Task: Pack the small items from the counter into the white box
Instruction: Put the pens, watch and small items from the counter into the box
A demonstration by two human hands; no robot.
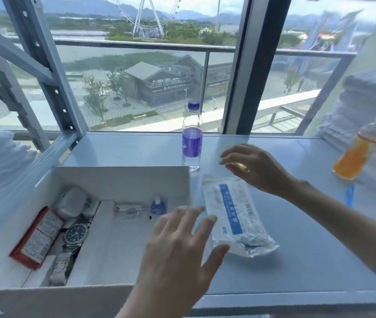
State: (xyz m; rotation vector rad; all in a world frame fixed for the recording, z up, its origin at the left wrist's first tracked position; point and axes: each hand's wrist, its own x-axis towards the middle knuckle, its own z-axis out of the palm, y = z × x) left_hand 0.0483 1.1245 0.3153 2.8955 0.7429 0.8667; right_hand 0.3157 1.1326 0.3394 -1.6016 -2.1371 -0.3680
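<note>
Your left hand (177, 246) hovers, fingers spread and holding nothing, over the white box's (122, 177) right wall, fingertips just beside the sealed packet (235, 214) lying on the bench. Your right hand (254, 167) hangs past the packet's far end, fingers loosely apart (a small yellowish thing at the fingertips, too blurred to identify). The box, at the near left edge, holds a red packet (36, 237), a wristwatch (72, 244), a grey case (71, 203) and a small blue bottle (158, 205).
</note>
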